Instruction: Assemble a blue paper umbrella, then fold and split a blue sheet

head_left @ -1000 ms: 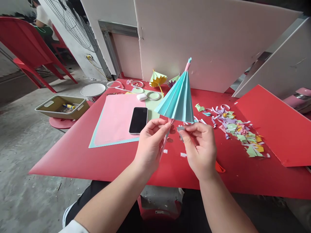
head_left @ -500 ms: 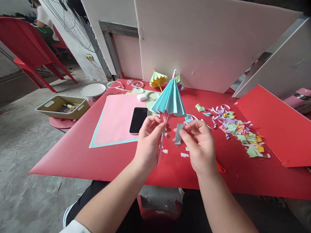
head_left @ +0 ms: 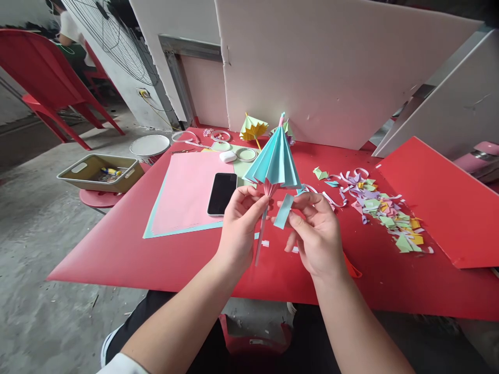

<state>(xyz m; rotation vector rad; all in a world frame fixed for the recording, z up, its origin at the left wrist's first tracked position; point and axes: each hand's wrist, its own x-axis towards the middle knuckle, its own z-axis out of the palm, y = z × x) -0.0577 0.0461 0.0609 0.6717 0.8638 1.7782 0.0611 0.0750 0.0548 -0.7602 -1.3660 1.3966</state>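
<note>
1. From my distant seat I see the blue paper umbrella (head_left: 273,162) held over the red table (head_left: 156,265), tip up and leaning slightly, its pleats partly folded.
2. My left hand (head_left: 242,223) is closed in a pinch where the pink pleats (head_left: 268,188) gather around the stick (head_left: 260,241). I judge a firm but light grip best here: enough to hold the folds together without creasing them.
3. My right hand (head_left: 320,234) pinches the pale blue strip (head_left: 284,212) by its edge, just beside the stick. Gripping near one end and keeping the strip flat should make it easier to line up.
4. Behind stands a yellow-and-green umbrella (head_left: 253,128); to the left lie the phone (head_left: 222,194) and pink sheet (head_left: 189,192).
5. Paper scraps (head_left: 384,208) lie to the right, well apart from both hands.
</note>
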